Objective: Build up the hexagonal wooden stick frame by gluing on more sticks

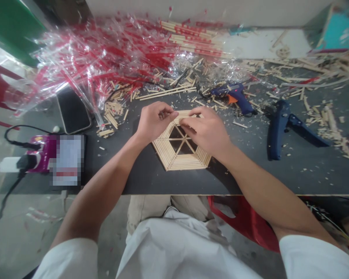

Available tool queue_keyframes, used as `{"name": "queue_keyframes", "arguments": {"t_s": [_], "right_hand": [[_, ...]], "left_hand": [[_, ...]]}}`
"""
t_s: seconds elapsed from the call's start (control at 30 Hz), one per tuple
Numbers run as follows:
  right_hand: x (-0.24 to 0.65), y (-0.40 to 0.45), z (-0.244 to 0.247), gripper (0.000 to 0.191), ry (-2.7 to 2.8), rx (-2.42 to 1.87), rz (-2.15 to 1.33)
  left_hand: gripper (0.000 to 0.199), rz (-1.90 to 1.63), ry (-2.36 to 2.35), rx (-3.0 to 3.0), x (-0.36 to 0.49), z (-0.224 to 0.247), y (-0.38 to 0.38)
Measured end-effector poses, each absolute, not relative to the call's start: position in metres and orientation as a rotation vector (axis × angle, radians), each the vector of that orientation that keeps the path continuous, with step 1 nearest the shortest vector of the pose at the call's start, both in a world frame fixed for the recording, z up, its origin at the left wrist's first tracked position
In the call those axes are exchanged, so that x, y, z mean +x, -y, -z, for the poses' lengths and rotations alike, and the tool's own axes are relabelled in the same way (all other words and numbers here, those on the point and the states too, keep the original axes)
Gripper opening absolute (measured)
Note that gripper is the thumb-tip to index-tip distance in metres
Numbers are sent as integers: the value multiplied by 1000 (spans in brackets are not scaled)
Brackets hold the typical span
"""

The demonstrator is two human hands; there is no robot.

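A hexagonal frame of pale wooden sticks lies flat on the dark table, with spokes crossing its open middle. My left hand is over its upper left side, thumb and index finger pressed together near the top edge. Over the upper right side is my right hand, its fingers curled in and its fingertips close to the frame's top row of sticks. Whatever either hand pinches is too small or hidden to make out. The two hands are a short gap apart.
Behind the frame lie a blue glue gun, loose sticks and a heap of red and clear wrappers. Blue cutters rest at the right. Two phones and a purple power strip are at the left.
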State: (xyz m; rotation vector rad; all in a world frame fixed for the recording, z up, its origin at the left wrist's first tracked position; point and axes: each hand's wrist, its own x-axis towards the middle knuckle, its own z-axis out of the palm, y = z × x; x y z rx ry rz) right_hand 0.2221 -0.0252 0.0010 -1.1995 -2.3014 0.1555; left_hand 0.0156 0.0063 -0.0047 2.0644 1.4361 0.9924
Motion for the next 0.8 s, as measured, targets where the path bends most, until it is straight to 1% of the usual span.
{"name": "queue_keyframes", "arguments": {"t_s": [0.2, 0.33, 0.6, 0.8], "right_hand": [[224, 24, 2, 25, 2295, -1188, -125], [227, 23, 5, 20, 2284, -1157, -137], [230, 20, 4, 12, 2229, -1188, -274], [241, 15, -5, 19, 2080, -1304, -359]], "left_hand": [[11, -996, -1414, 2136, 14, 6, -6], [10, -977, -1398, 2269, 14, 2, -1], [23, -853, -1309, 2582, 13, -8, 10], [25, -744, -1286, 2689, 17, -15, 17]]}}
